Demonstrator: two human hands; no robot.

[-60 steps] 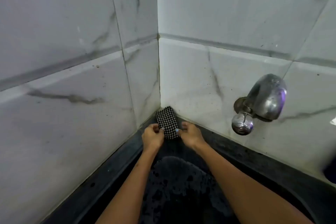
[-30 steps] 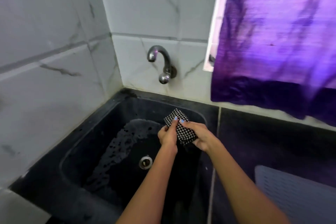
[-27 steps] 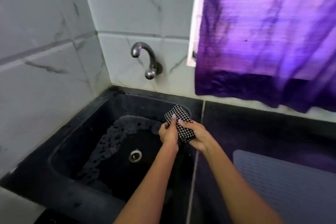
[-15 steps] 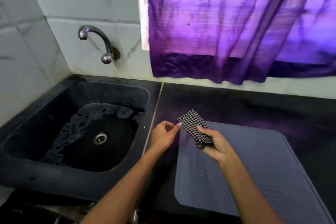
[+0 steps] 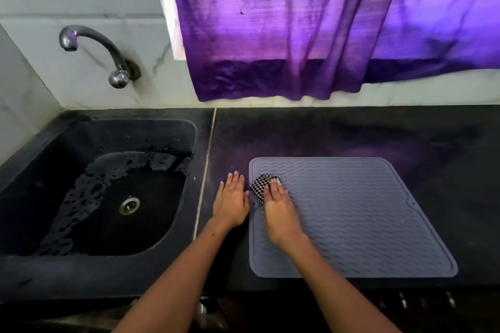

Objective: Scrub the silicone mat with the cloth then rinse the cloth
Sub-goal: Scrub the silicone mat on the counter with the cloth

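Head view: right hand (image 5: 278, 209) presses a folded black-and-white checked cloth (image 5: 260, 186) onto the grey ribbed rectangular silicone mat (image 5: 351, 219).
The cloth sits near the mat's far-left corner, under flat fingers, so that grip is released rather than clenched. The left hand (image 5: 231, 204) lies flat and released on the black stone counter (image 5: 351, 132) beside the mat's left edge. The black wet sink (image 5: 97, 197) and curved metal tap (image 5: 94, 51) lie left; a purple curtain (image 5: 311, 21) hangs behind.

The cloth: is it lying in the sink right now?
No, the cloth lies on the silicone mat, under the right hand.
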